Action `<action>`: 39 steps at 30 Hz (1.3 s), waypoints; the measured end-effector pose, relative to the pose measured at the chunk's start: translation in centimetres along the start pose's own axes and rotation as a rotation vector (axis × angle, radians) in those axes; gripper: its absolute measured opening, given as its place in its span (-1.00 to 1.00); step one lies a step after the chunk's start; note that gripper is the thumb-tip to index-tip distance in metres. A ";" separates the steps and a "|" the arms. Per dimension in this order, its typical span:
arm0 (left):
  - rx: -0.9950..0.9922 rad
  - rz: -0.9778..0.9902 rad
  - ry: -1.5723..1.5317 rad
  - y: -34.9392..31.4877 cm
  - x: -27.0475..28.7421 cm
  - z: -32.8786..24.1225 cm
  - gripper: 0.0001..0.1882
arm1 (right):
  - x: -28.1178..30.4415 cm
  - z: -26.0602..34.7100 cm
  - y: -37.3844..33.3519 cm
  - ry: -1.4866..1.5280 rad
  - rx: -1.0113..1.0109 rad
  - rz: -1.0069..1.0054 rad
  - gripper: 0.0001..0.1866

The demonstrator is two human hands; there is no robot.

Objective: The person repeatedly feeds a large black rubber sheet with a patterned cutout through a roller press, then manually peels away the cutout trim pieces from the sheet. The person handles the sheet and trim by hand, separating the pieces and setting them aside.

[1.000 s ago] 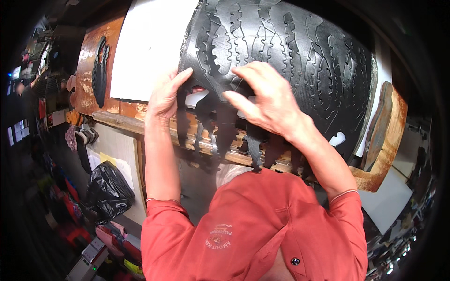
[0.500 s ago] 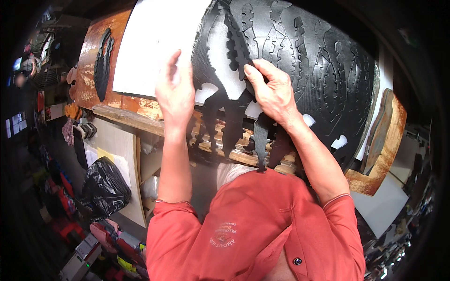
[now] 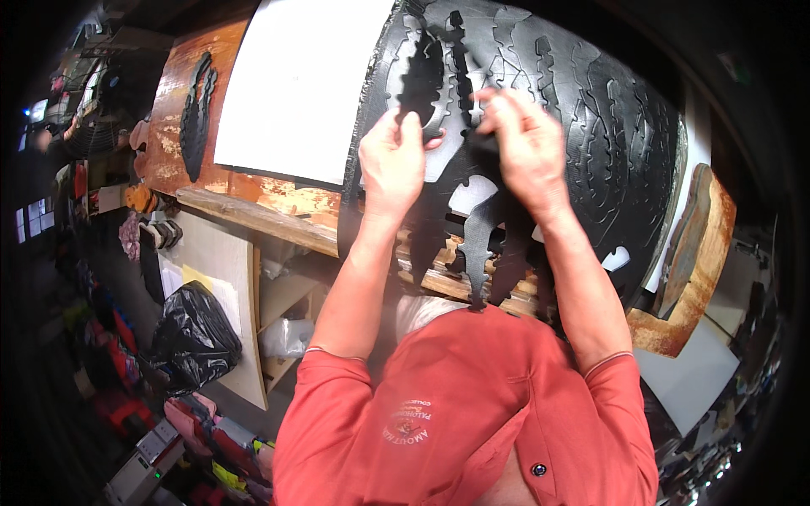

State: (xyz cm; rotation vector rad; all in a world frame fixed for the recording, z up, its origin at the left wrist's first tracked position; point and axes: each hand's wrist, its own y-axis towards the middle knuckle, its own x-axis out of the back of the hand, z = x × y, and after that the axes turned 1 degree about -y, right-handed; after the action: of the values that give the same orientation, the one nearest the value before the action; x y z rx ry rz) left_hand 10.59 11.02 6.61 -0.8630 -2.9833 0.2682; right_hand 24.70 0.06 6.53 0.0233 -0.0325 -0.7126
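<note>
A wide black sheet [image 3: 629, 118], cut through with jagged outlines, lies on the worktop; whitish patches show through gaps in it. Above its left part, my left hand [image 3: 392, 169] pinches the lower end of a loose black piece with notched edges [image 3: 422, 72]. My right hand [image 3: 530, 152] hovers a little to the right over the same sheet, its fingers bent and smeared by motion. Whether it grips anything is hidden by the blur. Below both hands, notched black pieces [image 3: 478, 244] hang over the wooden front edge toward my red shirt.
A white sheet [image 3: 291, 93] lies left of the black one. Farther left, a black notched piece [image 3: 196, 118] rests on the worn brown board [image 3: 160, 110]. A black plastic bag [image 3: 194, 333] sits at lower left. A rust-coloured board [image 3: 713, 236] stands at the right edge.
My left hand has moved right and taken hold of the notched black piece that my right hand held. My right hand has let it go and shifted right. The view has shifted slightly.
</note>
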 end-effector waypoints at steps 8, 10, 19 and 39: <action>0.031 0.003 -0.115 0.0 0.1 0.9 -0.80 | 1.7 0.8 3.7 -0.690 0.721 -0.230 -0.85; 0.077 0.055 -0.284 0.0 0.1 0.8 -0.82 | -0.1 0.4 2.6 -0.734 0.686 -0.086 -0.83; 0.105 0.191 -0.677 -0.2 -0.6 0.5 -0.83 | -2.2 0.3 1.3 -0.582 0.467 0.006 -0.60; -0.673 -0.207 0.774 -3.3 1.0 -0.3 -0.47 | 15.0 1.9 -3.0 -0.675 0.180 -0.469 -0.69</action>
State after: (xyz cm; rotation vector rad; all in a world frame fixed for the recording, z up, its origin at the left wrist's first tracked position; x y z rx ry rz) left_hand 8.03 8.83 7.42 -0.4838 -2.3533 -0.9001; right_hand 33.98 -12.04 8.61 -0.0401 -0.7580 -1.1579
